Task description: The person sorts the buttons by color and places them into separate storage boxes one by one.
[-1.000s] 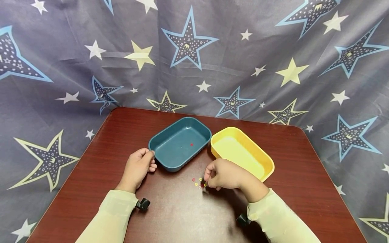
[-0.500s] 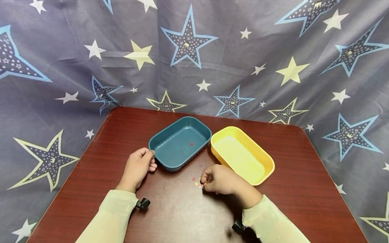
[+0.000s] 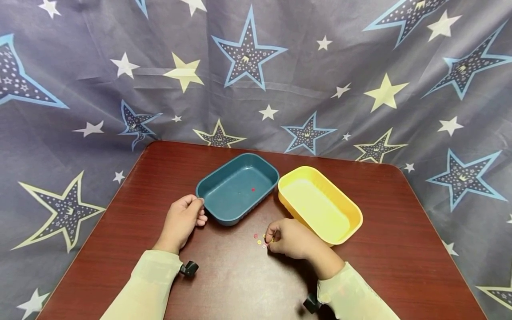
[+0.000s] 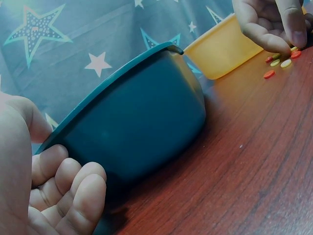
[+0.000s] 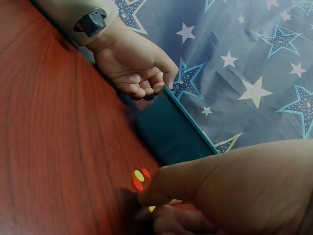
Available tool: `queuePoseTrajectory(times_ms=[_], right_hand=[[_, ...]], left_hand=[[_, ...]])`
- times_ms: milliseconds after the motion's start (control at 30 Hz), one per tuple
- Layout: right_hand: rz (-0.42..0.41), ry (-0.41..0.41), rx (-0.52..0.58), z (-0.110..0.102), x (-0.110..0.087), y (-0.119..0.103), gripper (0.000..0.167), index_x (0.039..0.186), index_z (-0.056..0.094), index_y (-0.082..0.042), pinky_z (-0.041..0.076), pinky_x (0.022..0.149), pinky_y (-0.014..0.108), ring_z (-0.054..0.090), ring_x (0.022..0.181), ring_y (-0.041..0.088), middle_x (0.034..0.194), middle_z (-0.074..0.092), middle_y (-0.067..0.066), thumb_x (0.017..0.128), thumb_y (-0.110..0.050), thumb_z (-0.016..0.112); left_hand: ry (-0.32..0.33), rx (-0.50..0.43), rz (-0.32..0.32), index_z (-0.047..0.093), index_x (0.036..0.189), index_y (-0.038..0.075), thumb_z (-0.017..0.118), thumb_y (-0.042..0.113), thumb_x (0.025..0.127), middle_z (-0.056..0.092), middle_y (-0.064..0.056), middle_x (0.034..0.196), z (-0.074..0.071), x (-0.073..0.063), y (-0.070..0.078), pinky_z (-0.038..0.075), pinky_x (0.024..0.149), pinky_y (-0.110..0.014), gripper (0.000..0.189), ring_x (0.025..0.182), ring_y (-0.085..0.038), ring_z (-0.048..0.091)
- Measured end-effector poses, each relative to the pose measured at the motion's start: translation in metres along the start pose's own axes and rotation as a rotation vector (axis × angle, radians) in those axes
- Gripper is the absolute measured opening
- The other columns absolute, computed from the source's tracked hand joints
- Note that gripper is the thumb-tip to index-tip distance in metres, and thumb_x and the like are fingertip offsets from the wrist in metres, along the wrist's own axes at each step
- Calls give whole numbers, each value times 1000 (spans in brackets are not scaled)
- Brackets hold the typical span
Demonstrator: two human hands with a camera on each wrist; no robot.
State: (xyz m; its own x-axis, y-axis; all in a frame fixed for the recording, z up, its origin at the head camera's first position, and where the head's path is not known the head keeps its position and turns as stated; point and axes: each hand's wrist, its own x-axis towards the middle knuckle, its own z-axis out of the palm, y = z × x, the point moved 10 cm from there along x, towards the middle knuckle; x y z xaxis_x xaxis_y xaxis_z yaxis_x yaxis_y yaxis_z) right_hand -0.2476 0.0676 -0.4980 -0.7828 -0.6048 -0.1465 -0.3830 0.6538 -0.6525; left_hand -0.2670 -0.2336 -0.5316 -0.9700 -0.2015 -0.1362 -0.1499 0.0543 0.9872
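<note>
My left hand (image 3: 182, 222) pinches the near-left rim of a dark teal plastic tub (image 3: 228, 191), thumb over the edge and fingers curled beneath. A tiny red disc (image 3: 253, 190) lies inside that tub. Down at the tabletop, my right hand (image 3: 294, 238) has thumb and index finger bent over a small cluster of red and yellow button-like discs (image 4: 269, 74). A yellow disc (image 5: 151, 209) shows between its fingers in the right wrist view; I cannot tell whether they grip it. The palm covers part of the cluster in the head view.
A yellow tub (image 3: 354, 213) stands right of the teal one, their near corners close together, just behind my right hand. Both are on a reddish-brown wooden table (image 3: 224, 284). A star-patterned grey cloth (image 3: 296, 53) hangs behind the table. Black wrist cameras (image 3: 189, 269) project from both sleeves.
My right hand has moved a little left and nearer, from beside the discs to over them, then stays nearly still. The left hand keeps its place on the teal tub's rim.
</note>
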Motion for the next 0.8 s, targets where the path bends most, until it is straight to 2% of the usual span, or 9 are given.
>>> queuePoseTrajectory(times_ms=[167,567,800], right_hand=[[-17,31,-31,0,-1,-3,17,86,73,-21,51,67,23,58,68,0,71,65,-14,84,-7,83],[31,53,16,2,-4,0,15,82,71,-19,51,67,22,59,67,3,71,65,-14,80,-7,81],[16,78,-1,0,-2,-2,19,76,69,-21,51,67,21,57,67,1,70,64,-16,78,-7,81]], left_hand=[[-1,3,-2,61,88,-1,65,24,112,65,-5,79,0,0,0,68,63,-28,34,67,-14,71],[7,0,-11,62,89,0,66,24,111,65,-5,79,0,-2,-1,68,63,-28,33,69,-15,72],[16,6,-2,62,89,0,66,23,111,65,-5,79,-1,-3,3,68,63,-27,33,68,-15,72]])
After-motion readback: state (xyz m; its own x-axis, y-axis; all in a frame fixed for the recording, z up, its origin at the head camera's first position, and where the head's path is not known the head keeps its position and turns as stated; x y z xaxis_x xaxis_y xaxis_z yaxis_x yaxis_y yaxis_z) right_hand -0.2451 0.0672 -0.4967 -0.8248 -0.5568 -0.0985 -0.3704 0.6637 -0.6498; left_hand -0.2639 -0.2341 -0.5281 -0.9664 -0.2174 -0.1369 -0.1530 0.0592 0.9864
